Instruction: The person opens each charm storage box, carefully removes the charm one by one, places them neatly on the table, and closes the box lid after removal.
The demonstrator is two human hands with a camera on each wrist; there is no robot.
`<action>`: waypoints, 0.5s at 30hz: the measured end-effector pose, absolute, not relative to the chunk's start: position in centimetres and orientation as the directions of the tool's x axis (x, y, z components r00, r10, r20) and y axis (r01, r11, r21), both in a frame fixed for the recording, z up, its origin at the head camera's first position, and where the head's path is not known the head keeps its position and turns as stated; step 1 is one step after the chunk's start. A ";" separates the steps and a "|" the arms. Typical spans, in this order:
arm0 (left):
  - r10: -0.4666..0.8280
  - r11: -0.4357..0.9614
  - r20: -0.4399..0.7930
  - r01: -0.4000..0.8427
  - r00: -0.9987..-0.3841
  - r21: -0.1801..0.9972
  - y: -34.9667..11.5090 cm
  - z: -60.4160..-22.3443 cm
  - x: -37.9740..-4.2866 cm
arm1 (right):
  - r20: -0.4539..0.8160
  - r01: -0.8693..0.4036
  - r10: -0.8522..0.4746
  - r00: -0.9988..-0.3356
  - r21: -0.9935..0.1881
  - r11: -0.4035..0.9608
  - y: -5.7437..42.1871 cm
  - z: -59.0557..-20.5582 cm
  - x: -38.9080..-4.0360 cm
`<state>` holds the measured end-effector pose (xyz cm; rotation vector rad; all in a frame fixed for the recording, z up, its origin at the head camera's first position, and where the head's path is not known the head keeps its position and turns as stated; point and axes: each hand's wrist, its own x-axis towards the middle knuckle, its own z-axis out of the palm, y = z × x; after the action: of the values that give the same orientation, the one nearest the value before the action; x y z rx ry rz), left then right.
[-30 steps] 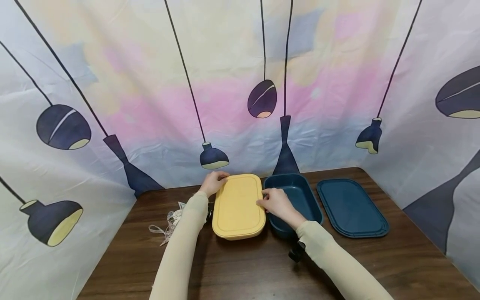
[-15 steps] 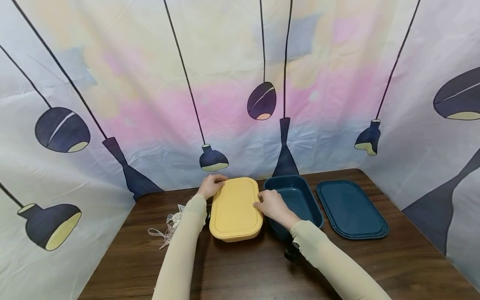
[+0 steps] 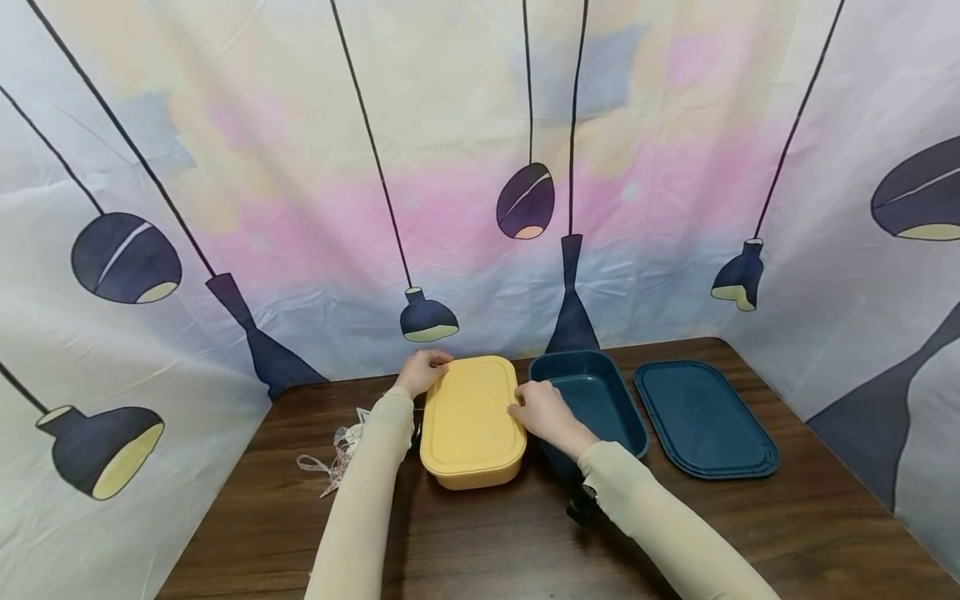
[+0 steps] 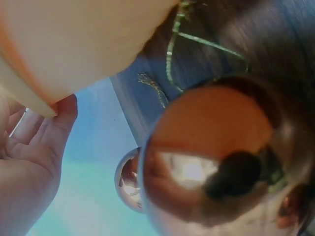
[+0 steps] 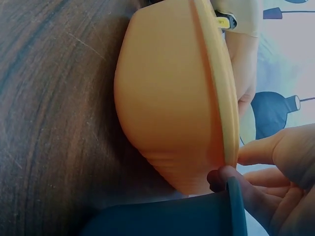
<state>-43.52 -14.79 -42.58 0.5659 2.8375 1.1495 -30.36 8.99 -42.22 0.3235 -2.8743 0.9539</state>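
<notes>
A yellow lidded box [image 3: 474,417] stands on the brown table in the head view, its lid lying over the top. At its back left corner my left hand [image 3: 422,372] grips the rim; in the left wrist view, fingers [image 4: 64,110] reach under the lid's edge. My right hand [image 3: 549,412] pinches the right rim of the lid. The right wrist view has the thumb over that edge and a fingertip [image 5: 222,174] beneath it, close to the blue box's rim. The inside of the yellow box is hidden.
A dark blue open box [image 3: 592,375] stands close to the right. Beyond it lies a flat dark blue lid [image 3: 707,418]. Pale stringy items [image 3: 341,450] lie left, beside the left arm. Shiny copper-coloured balls [image 4: 211,157] and a green cord [image 4: 171,54] lie near the left wrist.
Both hands and the yellow box have shifted slightly left and towards the near side. More of the box's front wall shows below the lid. The blue box and lid have stayed put.
</notes>
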 end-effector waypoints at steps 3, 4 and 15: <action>0.334 0.666 0.086 0.300 -0.939 0.683 -14.8 -42.9 -43.5 | 0.157 -0.241 -0.183 -0.970 -0.572 0.784 9.0 -42.4 -30.3; 0.330 0.662 0.088 0.296 -0.940 0.689 -14.8 -43.0 -43.5 | 0.159 -0.245 -0.187 -0.969 -0.572 0.783 9.0 -42.4 -30.3; 0.328 0.659 0.114 0.314 -0.938 0.683 -14.6 -42.8 -43.4 | 0.151 -0.252 -0.202 -0.968 -0.576 0.778 9.2 -42.2 -30.3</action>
<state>-43.41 -14.60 -42.83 0.5502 2.8439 1.1658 -30.32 9.17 -42.16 0.3695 -2.8853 0.9526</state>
